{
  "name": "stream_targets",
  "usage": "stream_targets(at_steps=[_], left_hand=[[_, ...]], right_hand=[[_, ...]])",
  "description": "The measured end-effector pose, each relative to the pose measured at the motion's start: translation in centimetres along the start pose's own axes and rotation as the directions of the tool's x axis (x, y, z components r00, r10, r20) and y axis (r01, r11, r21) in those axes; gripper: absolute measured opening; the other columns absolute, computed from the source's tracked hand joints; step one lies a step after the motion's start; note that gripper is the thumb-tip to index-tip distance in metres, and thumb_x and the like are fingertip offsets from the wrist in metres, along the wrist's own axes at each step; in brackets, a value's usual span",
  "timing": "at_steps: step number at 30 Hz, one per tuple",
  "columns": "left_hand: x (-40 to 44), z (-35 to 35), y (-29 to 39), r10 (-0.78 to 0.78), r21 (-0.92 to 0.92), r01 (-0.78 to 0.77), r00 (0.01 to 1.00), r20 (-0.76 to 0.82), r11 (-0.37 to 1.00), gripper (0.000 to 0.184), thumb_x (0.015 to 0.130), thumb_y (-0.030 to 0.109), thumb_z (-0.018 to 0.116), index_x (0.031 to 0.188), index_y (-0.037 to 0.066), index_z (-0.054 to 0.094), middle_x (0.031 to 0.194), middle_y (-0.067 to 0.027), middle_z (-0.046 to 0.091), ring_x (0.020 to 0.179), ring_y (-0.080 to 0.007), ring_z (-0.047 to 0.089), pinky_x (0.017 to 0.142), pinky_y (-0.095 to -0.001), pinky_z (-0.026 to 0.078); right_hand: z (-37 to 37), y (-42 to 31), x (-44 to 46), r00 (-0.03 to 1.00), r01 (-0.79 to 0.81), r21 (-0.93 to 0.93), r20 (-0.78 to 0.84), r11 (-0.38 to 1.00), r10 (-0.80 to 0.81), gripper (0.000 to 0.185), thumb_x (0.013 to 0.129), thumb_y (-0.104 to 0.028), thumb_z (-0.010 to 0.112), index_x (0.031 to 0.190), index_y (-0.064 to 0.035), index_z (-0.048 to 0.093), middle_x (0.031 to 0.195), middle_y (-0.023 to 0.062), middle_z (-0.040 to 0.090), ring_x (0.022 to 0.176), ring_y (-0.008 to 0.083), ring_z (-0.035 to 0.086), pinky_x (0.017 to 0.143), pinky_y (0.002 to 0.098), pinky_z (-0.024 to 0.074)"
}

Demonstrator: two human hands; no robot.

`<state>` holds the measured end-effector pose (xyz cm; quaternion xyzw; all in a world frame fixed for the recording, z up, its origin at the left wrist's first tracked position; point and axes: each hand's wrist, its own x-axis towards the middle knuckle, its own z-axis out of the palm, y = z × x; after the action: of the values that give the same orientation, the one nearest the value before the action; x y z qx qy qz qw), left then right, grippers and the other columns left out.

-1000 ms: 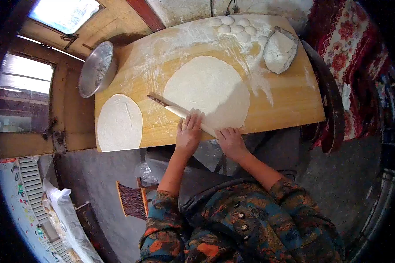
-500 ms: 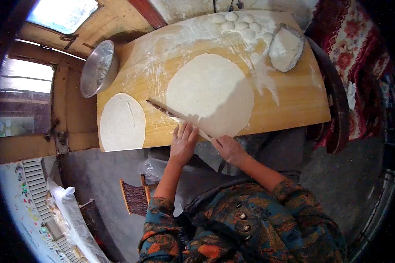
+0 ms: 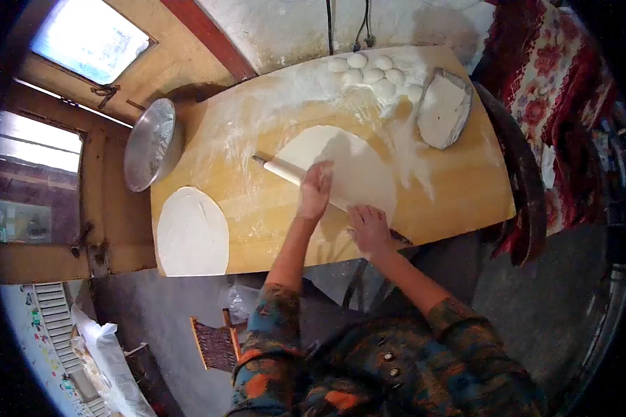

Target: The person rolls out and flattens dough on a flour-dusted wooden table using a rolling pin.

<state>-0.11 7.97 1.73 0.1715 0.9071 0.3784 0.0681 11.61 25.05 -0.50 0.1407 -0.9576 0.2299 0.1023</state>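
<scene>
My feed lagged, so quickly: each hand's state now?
Left hand: on the rolling pin; closed or not, unclear.
Right hand: on the same pin; likewise unclear.

My only camera sits on my head and looks forward and down, past my dark sleeves with orange and teal pattern (image 3: 275, 326), to my left bare hand (image 3: 316, 193) and my right bare hand (image 3: 371, 233). From quite near, its wide, round-edged view includes the whole yellowish wooden table (image 3: 459, 184), reaching the stained white wall (image 3: 421, 24) behind.
</scene>
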Motion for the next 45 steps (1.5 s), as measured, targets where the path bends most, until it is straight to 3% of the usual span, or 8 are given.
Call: stream_targets(at_steps=[10,16,31,36,39,40,41,45], left_hand=[[-11.0,-1.2,0.6,0.15,0.331,-0.181,0.982,0.117,0.926,0.034,0.083,0.013,0.056,0.117,0.01,0.059,0.115,-0.0119,0.058,0.111,-0.0295,0.054,0.096,-0.0493,0.038],[-9.9,-1.8,0.1,0.152,0.434,-0.105,0.986,-0.075,0.895,0.052,0.081,0.008,0.057,0.132,0.008,0.049,0.129,-0.0162,0.051,0.121,-0.0363,0.047,0.102,-0.0528,0.032],[3.8,-6.6,-9.6,-0.079,0.591,0.304,0.924,-0.374,0.747,0.068,0.09,0.045,0.05,0.145,0.008,0.033,0.15,-0.0156,0.034,0.138,-0.0359,0.029,0.113,-0.0545,0.017],[-9.6,-4.6,-3.7,-0.273,0.509,0.208,0.961,0.054,0.835,0.078,0.083,0.035,0.063,0.149,0.012,0.028,0.155,-0.013,0.024,0.141,-0.0343,0.026,0.112,-0.0608,0.012],[-3.3,-7.7,-4.8,-0.512,0.493,0.418,0.856,0.067,0.763,0.076,0.084,0.034,0.062,0.149,0.014,0.028,0.154,-0.0114,0.028,0.141,-0.0323,0.026,0.111,-0.0616,0.013],[-1.7,-8.0,-11.7,-0.048,0.592,0.193,0.967,-0.252,0.782,0.068,0.088,0.034,0.059,0.147,0.014,0.033,0.149,-0.0111,0.037,0.14,-0.0294,0.03,0.11,-0.0602,0.017],[2.8,-10.8,-14.1,-0.181,0.424,0.346,0.906,-0.382,0.837,0.058,0.092,0.032,0.053,0.144,0.013,0.038,0.145,-0.0125,0.042,0.137,-0.0292,0.034,0.109,-0.0586,0.02],[8.2,-17.3,-20.8,-0.203,0.309,0.365,0.87,-0.45,0.878,0.053,0.094,0.03,0.05,0.142,0.012,0.039,0.14,-0.014,0.045,0.131,-0.0318,0.038,0.109,-0.0534,0.024]], right_hand=[[-2.5,7.4,0.6,0.883,0.426,0.122,0.16,0.897,-0.441,0.041,0.081,-0.015,0.053,0.119,-0.0039,0.059,0.119,0.0145,0.058,0.112,0.0294,0.053,0.099,0.0467,0.0397],[-1.2,3.8,5.0,0.987,0.083,-0.169,0.148,0.982,-0.058,0.063,0.081,-0.034,0.063,0.13,0.002,0.048,0.137,0.0206,0.046,0.129,0.0348,0.041,0.109,0.0519,0.0267],[2.1,5.5,22.4,0.978,0.168,-0.346,0.175,0.923,-0.112,0.06,0.087,-0.034,0.058,0.139,-0.0071,0.043,0.148,0.0158,0.035,0.135,0.0349,0.033,0.113,0.0547,0.0171],[-1.8,6.8,10.8,0.869,0.326,-0.119,0.428,0.938,-0.248,0.059,0.079,-0.024,0.063,0.134,-0.0074,0.048,0.139,0.0154,0.044,0.132,0.0355,0.035,0.113,0.0551,0.0193],[1.3,7.5,18.4,0.866,0.442,-0.23,0.361,0.867,-0.346,0.059,0.077,-0.017,0.058,0.134,-0.0055,0.048,0.138,0.0161,0.045,0.128,0.0379,0.04,0.109,0.0558,0.0253],[1.8,6.5,23.2,0.907,0.4,-0.495,0.335,0.771,-0.255,0.056,0.078,-0.016,0.057,0.133,-0.0048,0.049,0.134,0.0161,0.049,0.124,0.0369,0.044,0.107,0.054,0.0281],[2.0,5.9,28.1,0.945,0.323,-0.721,0.275,0.613,-0.175,0.054,0.08,-0.015,0.056,0.132,-0.0042,0.049,0.13,0.0162,0.053,0.12,0.036,0.049,0.106,0.0522,0.0309],[2.7,10.0,35.5,0.992,0.113,-0.043,0.054,0.993,-0.11,0.049,0.085,-0.021,0.058,0.131,-0.0059,0.048,0.124,0.0151,0.055,0.116,0.0332,0.05,0.103,0.0486,0.0345]])
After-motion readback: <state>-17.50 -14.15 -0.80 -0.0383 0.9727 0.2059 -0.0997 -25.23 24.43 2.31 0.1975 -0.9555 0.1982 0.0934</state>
